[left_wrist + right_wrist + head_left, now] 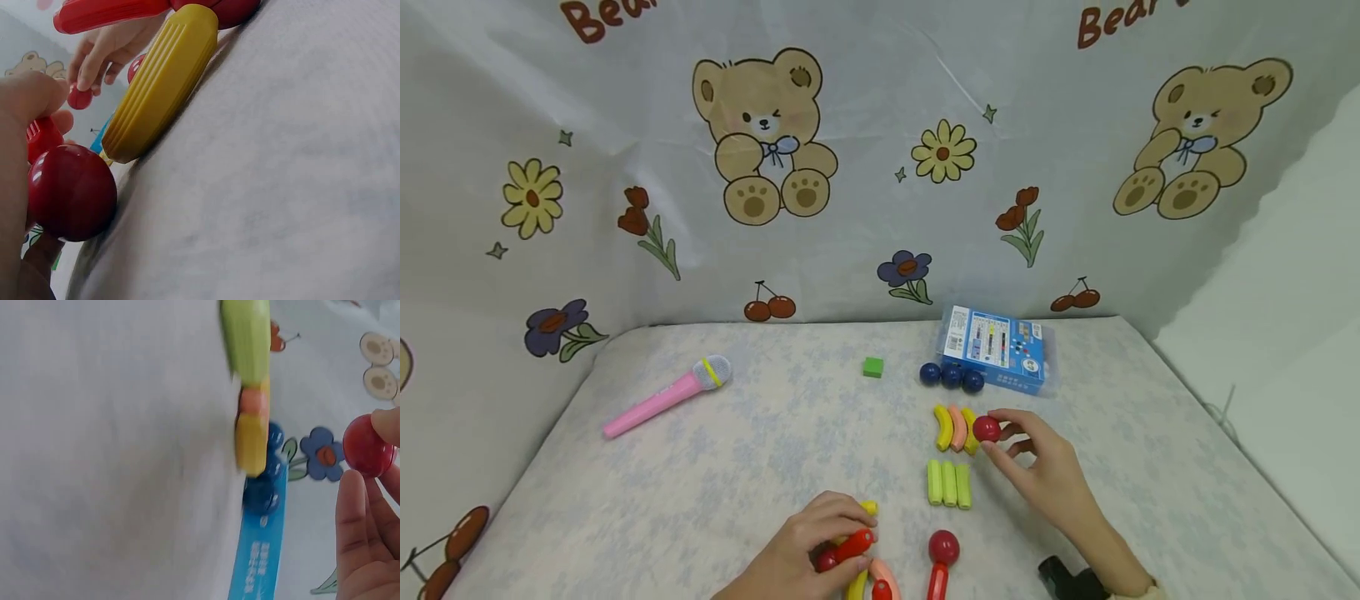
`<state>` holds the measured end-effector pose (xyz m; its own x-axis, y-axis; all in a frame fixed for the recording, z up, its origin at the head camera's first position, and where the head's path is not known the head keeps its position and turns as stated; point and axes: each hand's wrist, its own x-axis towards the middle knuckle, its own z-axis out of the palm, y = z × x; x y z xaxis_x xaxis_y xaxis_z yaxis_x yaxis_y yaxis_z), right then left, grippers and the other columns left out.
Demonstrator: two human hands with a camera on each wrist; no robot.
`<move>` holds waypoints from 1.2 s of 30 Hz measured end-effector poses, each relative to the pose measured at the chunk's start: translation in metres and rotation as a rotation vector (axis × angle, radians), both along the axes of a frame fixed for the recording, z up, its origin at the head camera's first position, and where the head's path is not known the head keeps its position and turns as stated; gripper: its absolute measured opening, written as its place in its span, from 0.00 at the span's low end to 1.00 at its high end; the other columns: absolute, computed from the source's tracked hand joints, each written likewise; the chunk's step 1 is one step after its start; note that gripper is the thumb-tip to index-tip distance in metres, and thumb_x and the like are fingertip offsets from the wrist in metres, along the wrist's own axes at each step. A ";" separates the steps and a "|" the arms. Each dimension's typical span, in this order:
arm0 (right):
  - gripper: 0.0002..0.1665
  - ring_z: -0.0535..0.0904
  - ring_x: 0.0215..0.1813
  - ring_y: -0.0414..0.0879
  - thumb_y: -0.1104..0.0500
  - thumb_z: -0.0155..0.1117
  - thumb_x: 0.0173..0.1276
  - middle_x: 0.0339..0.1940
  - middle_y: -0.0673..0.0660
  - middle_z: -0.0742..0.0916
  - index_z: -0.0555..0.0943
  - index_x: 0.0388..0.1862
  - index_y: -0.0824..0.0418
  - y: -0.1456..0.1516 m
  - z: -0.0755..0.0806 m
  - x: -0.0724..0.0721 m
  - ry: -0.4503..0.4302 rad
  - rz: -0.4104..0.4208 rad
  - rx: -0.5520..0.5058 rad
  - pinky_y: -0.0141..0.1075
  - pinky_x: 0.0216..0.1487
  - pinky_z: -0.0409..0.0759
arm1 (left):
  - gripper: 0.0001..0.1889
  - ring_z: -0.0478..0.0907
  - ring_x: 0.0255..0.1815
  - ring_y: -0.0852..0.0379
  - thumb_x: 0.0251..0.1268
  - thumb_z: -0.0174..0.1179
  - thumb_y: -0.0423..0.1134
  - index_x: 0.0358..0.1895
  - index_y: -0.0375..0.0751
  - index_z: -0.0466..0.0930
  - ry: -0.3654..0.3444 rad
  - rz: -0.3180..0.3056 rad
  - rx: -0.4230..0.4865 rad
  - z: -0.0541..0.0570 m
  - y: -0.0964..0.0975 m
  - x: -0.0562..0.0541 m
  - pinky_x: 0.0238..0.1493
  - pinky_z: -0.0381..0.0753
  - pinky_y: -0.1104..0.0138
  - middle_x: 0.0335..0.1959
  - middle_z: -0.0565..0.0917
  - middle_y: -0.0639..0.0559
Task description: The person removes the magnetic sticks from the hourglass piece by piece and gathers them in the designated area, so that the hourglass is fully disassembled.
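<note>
My right hand [1045,467] pinches a small red ball [987,428] between thumb and fingertips, just right of three curved sticks [943,428], two yellow and one pink. The right wrist view also shows that red ball [369,446] in the fingers. At the front, my left hand [812,546] grips a short red stick [855,544], with a dark red ball [72,192] close by the palm. Beside and partly under this hand lie yellow [162,84] and pink [886,575] sticks. Another red ball [943,547] touches a red stick [937,581] between the hands.
Three light green sticks [949,484] lie side by side mid-table. Behind are three navy balls [951,376], a blue box [1000,346] and a green block [873,367]. A pink toy microphone [662,402] lies at left. A patterned cloth [865,208] hangs behind the table.
</note>
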<state>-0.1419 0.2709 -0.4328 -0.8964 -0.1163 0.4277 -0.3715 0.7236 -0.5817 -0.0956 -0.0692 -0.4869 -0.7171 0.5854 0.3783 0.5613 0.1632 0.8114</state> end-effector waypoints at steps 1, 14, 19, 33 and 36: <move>0.28 0.84 0.44 0.48 0.67 0.79 0.60 0.51 0.55 0.87 0.80 0.59 0.62 0.004 -0.001 -0.006 -0.006 -0.014 0.005 0.31 0.39 0.86 | 0.12 0.76 0.62 0.60 0.72 0.67 0.40 0.55 0.50 0.87 -0.006 0.006 -0.007 0.000 0.000 0.000 0.58 0.83 0.67 0.58 0.83 0.58; 0.27 0.84 0.51 0.57 0.60 0.72 0.70 0.56 0.65 0.85 0.77 0.65 0.65 0.033 -0.016 -0.080 -0.128 -0.151 -0.013 0.40 0.50 0.87 | 0.19 0.78 0.58 0.61 0.73 0.64 0.44 0.64 0.51 0.82 0.014 0.102 -0.001 0.002 -0.001 -0.005 0.56 0.83 0.68 0.61 0.80 0.60; 0.26 0.84 0.48 0.56 0.59 0.73 0.69 0.53 0.64 0.85 0.79 0.63 0.64 0.036 -0.028 -0.087 -0.106 -0.184 0.001 0.36 0.48 0.87 | 0.18 0.80 0.52 0.63 0.73 0.64 0.45 0.63 0.50 0.83 -0.035 0.095 0.002 0.002 -0.001 -0.003 0.50 0.84 0.70 0.56 0.83 0.57; 0.24 0.83 0.46 0.57 0.65 0.72 0.69 0.49 0.66 0.80 0.80 0.63 0.68 0.037 -0.044 -0.091 -0.047 -0.164 0.041 0.52 0.47 0.87 | 0.16 0.79 0.41 0.65 0.67 0.70 0.43 0.55 0.46 0.84 0.025 0.085 0.038 0.001 0.001 -0.003 0.41 0.84 0.69 0.47 0.84 0.60; 0.25 0.84 0.47 0.58 0.64 0.72 0.69 0.50 0.66 0.80 0.79 0.63 0.68 0.038 -0.045 -0.091 -0.062 -0.160 0.039 0.52 0.49 0.87 | 0.14 0.81 0.43 0.64 0.67 0.70 0.40 0.54 0.46 0.83 0.062 0.071 0.063 -0.001 0.001 -0.005 0.44 0.85 0.68 0.47 0.84 0.58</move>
<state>-0.2325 0.3088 -0.4778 -0.9294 0.0149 0.3688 -0.2136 0.7932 -0.5703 -0.1002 -0.0679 -0.4879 -0.7301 0.5078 0.4573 0.5993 0.1543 0.7855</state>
